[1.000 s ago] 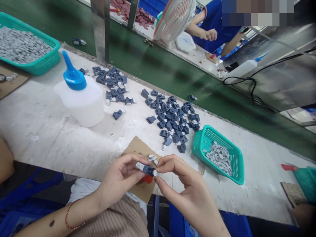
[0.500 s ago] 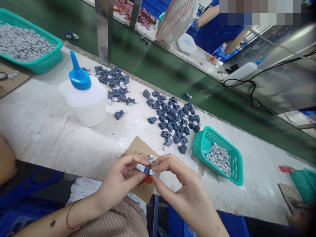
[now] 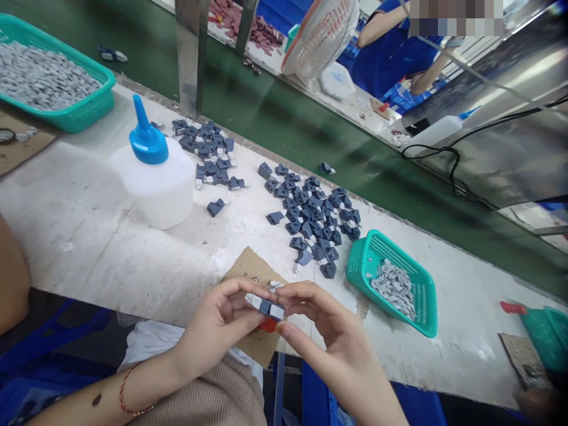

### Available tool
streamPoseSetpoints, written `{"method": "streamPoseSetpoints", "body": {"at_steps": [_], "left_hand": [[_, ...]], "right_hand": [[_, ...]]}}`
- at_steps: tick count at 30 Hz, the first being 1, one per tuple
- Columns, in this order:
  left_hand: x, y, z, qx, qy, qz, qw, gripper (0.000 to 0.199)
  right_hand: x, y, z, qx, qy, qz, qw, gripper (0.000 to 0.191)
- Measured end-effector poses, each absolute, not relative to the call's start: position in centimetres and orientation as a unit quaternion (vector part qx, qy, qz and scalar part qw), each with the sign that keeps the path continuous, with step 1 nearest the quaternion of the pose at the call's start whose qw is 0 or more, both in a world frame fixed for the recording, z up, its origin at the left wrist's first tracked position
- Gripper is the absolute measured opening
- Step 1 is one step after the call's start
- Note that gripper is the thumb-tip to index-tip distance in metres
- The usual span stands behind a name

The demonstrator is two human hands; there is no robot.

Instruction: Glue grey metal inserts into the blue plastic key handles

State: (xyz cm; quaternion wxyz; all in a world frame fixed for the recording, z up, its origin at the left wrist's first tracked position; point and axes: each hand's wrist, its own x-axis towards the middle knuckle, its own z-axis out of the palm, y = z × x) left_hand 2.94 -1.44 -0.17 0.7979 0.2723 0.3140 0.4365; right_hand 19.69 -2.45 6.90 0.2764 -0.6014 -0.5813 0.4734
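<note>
A small blue-and-grey part [image 3: 266,308] is held between the two hands, above a piece of cardboard [image 3: 247,263] on the counter [image 3: 173,263]. Its left end is pinched between the thumb and fingers of the left hand [image 3: 216,319], which is closed on it. The right hand [image 3: 331,331] is partly open, its thumb and forefinger parted around the right end of the part; whether that end is gripped or only touched cannot be told. The far side of the part is hidden by the fingers.

Just below the part, a red object [image 3: 268,325] is mostly covered, and its shape cannot be made out. Small pale pieces [image 3: 273,285] on the cardboard are half hidden by the right fingertips. Beyond the hands, a pile of blue parts [image 3: 310,216] is spread between a white bottle [image 3: 162,198] and a green basket [image 3: 357,266]. A larger basket [image 3: 84,112] is cut off at the left edge. Across the counter, a person in blue [image 3: 377,68] is cut off by the top edge.
</note>
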Motion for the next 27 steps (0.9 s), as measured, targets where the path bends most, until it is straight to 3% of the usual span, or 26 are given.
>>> {"method": "streamPoseSetpoints", "body": {"at_steps": [7, 13, 27], "left_hand": [[3.2, -1.1, 0.6, 0.252, 0.3, 0.409, 0.824, 0.017], [3.7, -1.1, 0.8, 0.257, 0.325, 0.407, 0.814, 0.014], [5.2, -1.2, 1.4, 0.288, 0.357, 0.464, 0.758, 0.018]], "right_hand": [[18.9, -3.0, 4.5, -0.597, -0.489, 0.51, 0.38, 0.031], [17.4, -3.1, 3.6, -0.605, -0.464, 0.519, 0.387, 0.03], [16.7, -3.6, 3.0, -0.567, -0.395, 0.525, 0.496, 0.021]]}}
